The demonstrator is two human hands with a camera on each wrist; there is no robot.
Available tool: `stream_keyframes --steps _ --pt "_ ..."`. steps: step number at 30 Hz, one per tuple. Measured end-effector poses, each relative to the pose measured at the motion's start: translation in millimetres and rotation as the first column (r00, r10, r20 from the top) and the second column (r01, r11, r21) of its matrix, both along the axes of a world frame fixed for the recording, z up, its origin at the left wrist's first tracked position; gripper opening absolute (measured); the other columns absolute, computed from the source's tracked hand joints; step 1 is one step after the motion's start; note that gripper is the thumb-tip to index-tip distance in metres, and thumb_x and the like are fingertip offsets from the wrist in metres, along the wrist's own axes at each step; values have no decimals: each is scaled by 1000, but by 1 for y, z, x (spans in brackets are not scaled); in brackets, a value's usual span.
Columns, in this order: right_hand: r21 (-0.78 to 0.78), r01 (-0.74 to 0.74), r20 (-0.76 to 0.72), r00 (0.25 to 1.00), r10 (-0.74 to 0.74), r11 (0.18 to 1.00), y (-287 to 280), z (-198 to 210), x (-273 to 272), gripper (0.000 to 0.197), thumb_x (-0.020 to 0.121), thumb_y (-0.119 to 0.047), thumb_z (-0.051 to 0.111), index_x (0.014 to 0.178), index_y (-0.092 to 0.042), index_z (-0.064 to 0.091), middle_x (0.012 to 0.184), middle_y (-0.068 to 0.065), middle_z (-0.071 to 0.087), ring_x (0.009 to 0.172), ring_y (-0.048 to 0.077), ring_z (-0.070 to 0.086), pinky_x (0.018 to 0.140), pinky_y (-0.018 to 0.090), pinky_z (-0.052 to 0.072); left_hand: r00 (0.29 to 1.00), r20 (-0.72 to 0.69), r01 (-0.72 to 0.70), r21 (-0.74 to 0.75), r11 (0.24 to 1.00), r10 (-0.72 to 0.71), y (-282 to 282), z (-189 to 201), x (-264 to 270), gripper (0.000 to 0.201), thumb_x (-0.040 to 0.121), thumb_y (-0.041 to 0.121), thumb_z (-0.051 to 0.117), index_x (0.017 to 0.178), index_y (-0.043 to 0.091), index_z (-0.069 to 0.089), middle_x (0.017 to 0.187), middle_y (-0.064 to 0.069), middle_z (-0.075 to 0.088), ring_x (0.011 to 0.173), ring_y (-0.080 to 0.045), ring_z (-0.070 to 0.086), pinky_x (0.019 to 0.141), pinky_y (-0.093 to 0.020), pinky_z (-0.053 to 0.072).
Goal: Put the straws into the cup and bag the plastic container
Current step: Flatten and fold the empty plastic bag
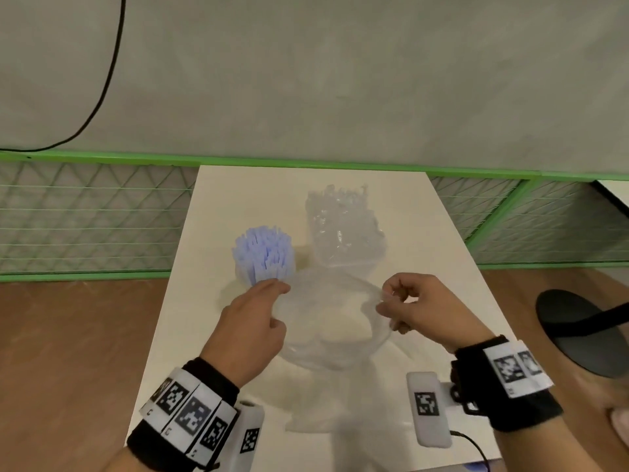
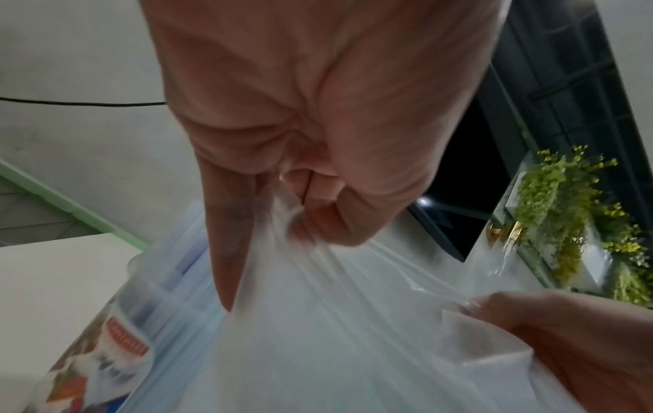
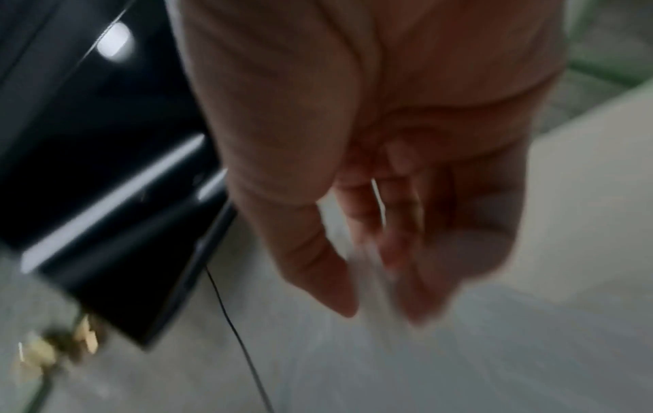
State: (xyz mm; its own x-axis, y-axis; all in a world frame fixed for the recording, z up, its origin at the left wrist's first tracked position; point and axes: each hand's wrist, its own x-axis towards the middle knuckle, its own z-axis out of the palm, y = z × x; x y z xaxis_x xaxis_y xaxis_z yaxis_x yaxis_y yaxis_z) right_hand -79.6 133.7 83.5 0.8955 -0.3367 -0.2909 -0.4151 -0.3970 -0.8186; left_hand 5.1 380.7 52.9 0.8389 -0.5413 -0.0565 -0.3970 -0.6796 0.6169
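A bunch of pale blue straws (image 1: 263, 252) stands upright in a clear cup on the cream table (image 1: 442, 267). To its right sits the clear plastic container (image 1: 343, 229), crinkled on top. In front of both, a thin clear plastic bag (image 1: 326, 325) is stretched between my hands above the table. My left hand (image 1: 277, 306) pinches its left edge, right beside the straws; the left wrist view shows the film (image 2: 318, 321) bunched between thumb and fingers (image 2: 318, 223). My right hand (image 1: 386, 303) pinches the right edge, blurred in the right wrist view (image 3: 374, 268).
A green mesh fence (image 1: 85, 216) runs behind and beside the table. A black round seat (image 1: 578, 332) stands close off the table's right edge. A black cable (image 1: 109, 80) hangs on the grey wall. Wooden floor lies to the left.
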Motion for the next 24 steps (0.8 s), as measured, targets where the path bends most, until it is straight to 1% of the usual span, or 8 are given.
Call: stream_keyframes --steps 2,4,8,10,14,16,19,24 --pt "151 -32 1 999 32 988 -2 11 -4 11 80 5 71 80 -4 66 62 4 59 54 20 64 54 28 50 1000 -8 7 -31 1000 -7 0 6 -1 55 83 4 52 133 27 51 138 18 48 102 -7 57 86 -15 33" --pt "-84 -71 -21 997 70 994 -7 13 -6 17 75 6 68 73 -11 65 56 2 60 51 16 63 51 25 47 1000 -2 12 -57 998 -12 -3 11 -4 56 83 3 52 133 28 52 134 21 49 88 -3 58 82 -15 34" --pt "-557 -19 9 1000 28 831 -14 11 -8 20 70 -4 59 66 -22 53 50 -2 58 55 20 61 52 26 42 993 107 51 -20 999 -49 -11 13 -11 45 84 5 51 122 29 59 142 16 42 118 -10 52 89 -20 34" --pt "-460 27 76 997 9 888 -13 15 -8 20 72 -2 55 68 -21 52 51 1 59 52 22 63 49 26 46 972 211 103 0 995 -101 -21 17 -20 27 85 33 53 111 34 61 150 10 32 139 -22 34 106 -31 30" --pt "-140 40 194 981 -13 989 -5 32 -7 13 75 2 56 72 -11 56 48 3 55 44 26 63 43 25 47 934 217 259 141 956 -285 -66 28 -43 59 76 78 44 122 42 53 160 14 4 148 -13 -13 120 -47 -2" --pt "2 -33 253 967 32 999 -4 41 -8 12 76 4 59 74 -7 56 53 6 51 43 24 60 45 29 47 925 258 265 93 960 -280 -92 30 -50 46 83 69 47 119 40 56 151 17 29 146 -12 16 119 -46 13" --pt "164 -163 318 942 104 973 -17 43 -16 12 82 1 67 81 -8 60 61 4 49 52 21 61 53 31 49 945 260 232 -104 967 -199 -110 30 -50 20 95 42 49 101 34 66 110 16 62 101 -5 58 89 -35 47" --pt "-379 144 431 901 37 914 -94 23 -36 21 87 -19 71 103 -31 63 102 -12 56 93 9 54 72 10 38 976 187 176 -367 913 -113 -105 27 -42 25 98 32 52 93 19 72 91 16 62 84 -5 60 77 -26 50"
